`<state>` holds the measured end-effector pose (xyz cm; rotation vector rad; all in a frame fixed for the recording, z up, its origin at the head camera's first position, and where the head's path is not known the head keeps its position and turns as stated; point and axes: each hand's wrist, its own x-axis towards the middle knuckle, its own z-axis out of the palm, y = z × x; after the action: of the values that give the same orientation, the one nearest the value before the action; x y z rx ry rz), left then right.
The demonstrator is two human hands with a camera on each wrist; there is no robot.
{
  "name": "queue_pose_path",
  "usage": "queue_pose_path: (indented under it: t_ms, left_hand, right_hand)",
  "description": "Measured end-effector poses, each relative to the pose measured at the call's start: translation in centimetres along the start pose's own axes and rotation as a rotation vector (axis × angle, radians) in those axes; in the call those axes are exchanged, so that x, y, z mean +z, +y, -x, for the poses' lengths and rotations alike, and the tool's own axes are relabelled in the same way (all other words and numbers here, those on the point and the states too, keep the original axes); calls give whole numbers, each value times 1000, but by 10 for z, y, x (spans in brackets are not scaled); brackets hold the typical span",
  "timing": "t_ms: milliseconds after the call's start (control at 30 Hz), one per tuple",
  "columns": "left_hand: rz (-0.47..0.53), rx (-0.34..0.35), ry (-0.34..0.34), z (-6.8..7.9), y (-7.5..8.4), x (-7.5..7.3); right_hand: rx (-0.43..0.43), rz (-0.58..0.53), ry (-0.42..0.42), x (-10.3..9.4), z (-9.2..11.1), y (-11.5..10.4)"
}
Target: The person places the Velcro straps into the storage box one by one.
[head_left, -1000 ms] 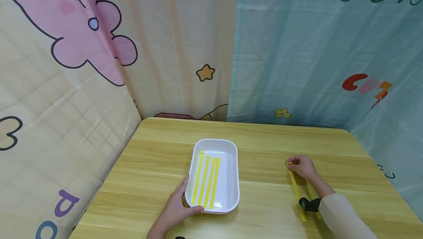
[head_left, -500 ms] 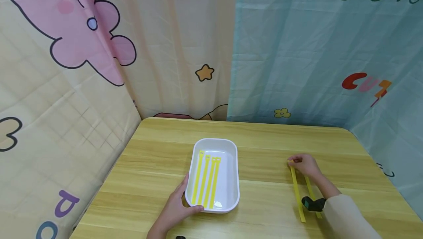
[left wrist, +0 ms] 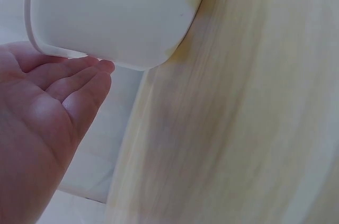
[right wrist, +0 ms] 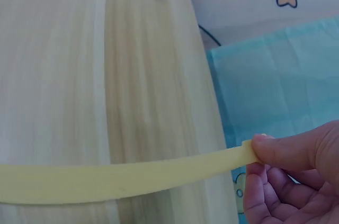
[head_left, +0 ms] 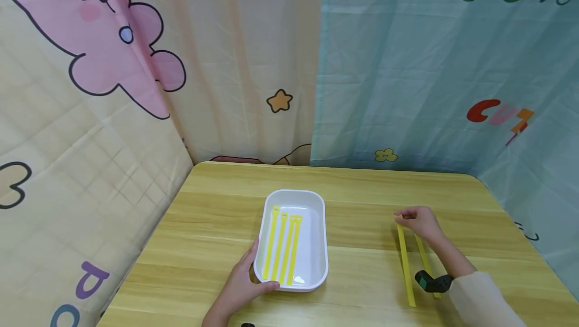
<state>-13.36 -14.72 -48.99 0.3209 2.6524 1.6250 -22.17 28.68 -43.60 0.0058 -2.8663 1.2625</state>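
A white tray (head_left: 312, 246) stands on the table, with several flat yellow straps (head_left: 281, 251) lying side by side in it, slotted heads at the far end. My left hand (head_left: 239, 282) holds the tray's near left corner, thumb on the near rim and fingers along the left side. Off to the right, my right hand (head_left: 420, 224) pinches the far end of another yellow strap (head_left: 405, 266) between thumb and fingers. In the right wrist view this strap (right wrist: 132, 179) bends up from the table to the fingertips. Another yellow strap (head_left: 423, 254) lies beside it, partly hidden by the right arm.
The wooden table (head_left: 362, 266) has printed curtains (head_left: 384, 76) behind it and at both sides. A black device (head_left: 432, 282) is on the right wrist. A small dark object (head_left: 247, 325) shows at the bottom edge near the left wrist.
My right hand has risen slightly, lifting the far end of the pinched strap; the slotted head is now hidden by the fingers. The left hand and tray have not visibly moved.
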Motion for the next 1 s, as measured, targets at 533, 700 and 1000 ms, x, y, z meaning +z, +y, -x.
queue_pose_path:
  t_ms: [533, 700, 1000]
  left_hand:
    - [-2, 11, -1, 1, 0, -1]
    - [0, 19, 1, 1, 1, -1]
    - [-10, 18, 8, 2, 1, -1]
  right_hand:
    - [-25, -67, -6, -5, 8, -33]
    - [-24, -80, 11, -9, 12, -46]
    - [-37, -93, 64, -24, 20, -69]
